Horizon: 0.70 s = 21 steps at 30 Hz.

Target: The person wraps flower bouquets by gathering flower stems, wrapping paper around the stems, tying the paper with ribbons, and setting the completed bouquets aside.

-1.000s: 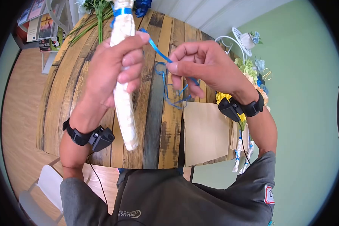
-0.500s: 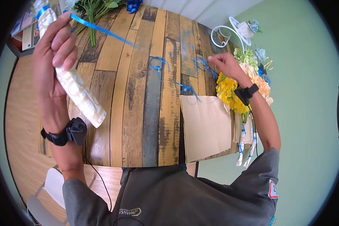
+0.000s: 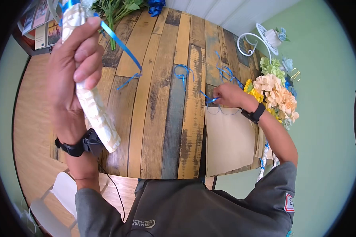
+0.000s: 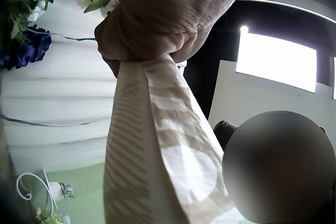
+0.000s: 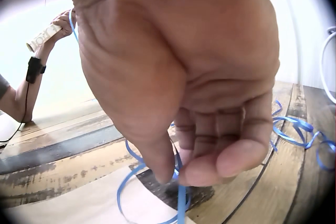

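Observation:
My left hand (image 3: pixel 77 65) grips a long roll wrapped in white and beige patterned paper (image 3: pixel 97 114), tilted over the table's left side. A blue ribbon (image 3: pixel 120 43) trails from its fingertips down to the right, and another blue ribbon band (image 3: pixel 70 4) circles the roll near its top. In the left wrist view the paper (image 4: pixel 181 145) widens below the fist. Over by the brown paper sheets, my right hand (image 3: pixel 230 95) pinches a thin blue ribbon (image 5: pixel 181 203) between thumb and fingertips. Loops of that ribbon hang over the sheet's edge.
Loose blue ribbon curls (image 3: pixel 182 73) lie on the wooden table (image 3: pixel 158 130). Brown paper sheets (image 3: pixel 229 142) are stacked front right. Peach flowers (image 3: pixel 277 94) and yellow ones line the right edge, near a white metal stand (image 3: pixel 267 39). Green stems (image 3: pixel 106 19) lie at the back left.
Both hands were together at the ribbon by the roll. My left hand has carried the roll leftward; my right hand let go of that ribbon, moved right and took up another piece from the table.

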Each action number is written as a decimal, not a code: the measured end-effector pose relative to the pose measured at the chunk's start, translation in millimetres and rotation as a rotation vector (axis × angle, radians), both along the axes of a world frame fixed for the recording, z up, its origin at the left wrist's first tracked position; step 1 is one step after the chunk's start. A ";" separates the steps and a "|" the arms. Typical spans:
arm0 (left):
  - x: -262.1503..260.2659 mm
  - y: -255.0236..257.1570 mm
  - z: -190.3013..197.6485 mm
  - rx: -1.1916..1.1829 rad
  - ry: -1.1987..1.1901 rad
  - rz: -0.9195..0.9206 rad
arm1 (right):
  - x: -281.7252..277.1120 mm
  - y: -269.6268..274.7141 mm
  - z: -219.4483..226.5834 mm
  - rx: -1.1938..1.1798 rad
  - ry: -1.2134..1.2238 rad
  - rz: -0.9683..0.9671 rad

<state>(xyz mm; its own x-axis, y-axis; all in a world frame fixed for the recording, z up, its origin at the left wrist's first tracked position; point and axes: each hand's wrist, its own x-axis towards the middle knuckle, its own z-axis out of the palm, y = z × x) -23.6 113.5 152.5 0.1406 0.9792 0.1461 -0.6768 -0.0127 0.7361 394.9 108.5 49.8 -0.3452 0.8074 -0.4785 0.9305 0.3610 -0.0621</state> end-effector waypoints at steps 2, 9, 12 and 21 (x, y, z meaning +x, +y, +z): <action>3.6 -0.9 -0.7 0.016 0.042 -0.024 | 12.8 13.2 -1.2 0.033 0.054 -0.026; 22.5 -12.5 8.4 -0.113 0.198 0.026 | 31.4 77.3 83.3 0.357 0.054 -0.209; 30.1 -14.9 8.1 -0.107 0.253 0.013 | 41.2 91.0 93.9 0.528 0.038 -0.219; 74.0 -27.5 -12.2 -0.022 0.377 -0.058 | -119.0 -8.4 117.8 0.110 1.225 -0.272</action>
